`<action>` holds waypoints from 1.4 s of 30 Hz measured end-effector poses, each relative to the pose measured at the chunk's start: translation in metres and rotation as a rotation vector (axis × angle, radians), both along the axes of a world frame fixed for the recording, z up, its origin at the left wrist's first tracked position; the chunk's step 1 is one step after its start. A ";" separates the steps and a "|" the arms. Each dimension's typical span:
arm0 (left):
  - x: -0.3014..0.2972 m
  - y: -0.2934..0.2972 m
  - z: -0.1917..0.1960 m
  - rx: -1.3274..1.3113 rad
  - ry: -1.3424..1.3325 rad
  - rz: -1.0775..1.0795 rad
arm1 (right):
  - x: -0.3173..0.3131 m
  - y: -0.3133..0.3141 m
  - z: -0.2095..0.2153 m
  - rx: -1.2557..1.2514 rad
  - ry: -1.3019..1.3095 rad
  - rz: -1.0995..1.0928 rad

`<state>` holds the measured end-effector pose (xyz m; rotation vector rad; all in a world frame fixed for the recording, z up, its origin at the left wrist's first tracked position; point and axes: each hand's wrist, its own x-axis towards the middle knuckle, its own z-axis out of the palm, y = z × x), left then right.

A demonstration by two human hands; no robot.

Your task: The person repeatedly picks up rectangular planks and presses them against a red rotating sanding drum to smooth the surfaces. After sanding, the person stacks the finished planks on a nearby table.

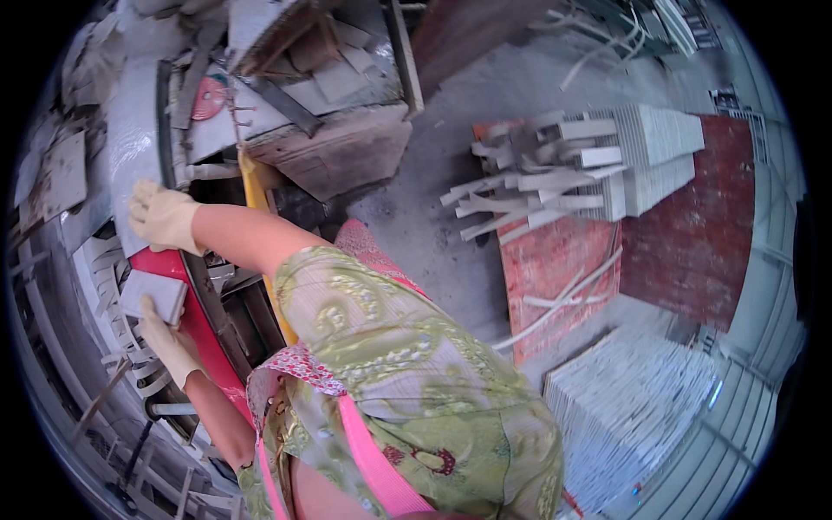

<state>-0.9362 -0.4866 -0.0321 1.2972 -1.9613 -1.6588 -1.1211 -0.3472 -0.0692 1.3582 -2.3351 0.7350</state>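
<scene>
Both of my hands wear pale cream gloves. My left hand (168, 338) is closed on a square whitish tile (154, 295), thumb over its near edge; whether it is one tile or a few stacked is hard to make out. The tile is over a red strip (201, 319) beside the machine's rail. Farther along, my right hand (163, 217) is at the near end of a wet, shiny grey surface (133, 130). Its fingers are loosely bent and apart, with nothing visible in them; their undersides are hidden.
A yellow bar (256, 195) and dark machine frame run between me and the red strip. Broken slabs (334, 76) lie at the far side. To my right, pale strips (546, 186) and a tile stack (660, 152) rest on red boards (693, 234); another stack (628, 407) stands nearer.
</scene>
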 end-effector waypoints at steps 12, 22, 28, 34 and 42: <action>-0.052 -0.053 -0.045 -0.456 0.003 -0.365 | 0.005 -0.016 0.047 -0.010 -0.829 0.040; -0.090 0.048 0.044 -0.345 -0.545 -0.105 | -0.042 0.029 0.016 0.076 -0.112 -0.080; -0.080 0.056 0.046 -0.353 -0.462 -0.085 | -0.061 0.024 -0.007 0.371 0.141 -0.024; -0.081 0.055 0.054 -0.398 -0.464 -0.110 | -0.070 0.017 0.055 0.138 -0.372 0.045; -0.085 0.056 0.049 -0.474 -0.346 -0.011 | 0.021 0.020 0.040 -0.229 -0.846 0.150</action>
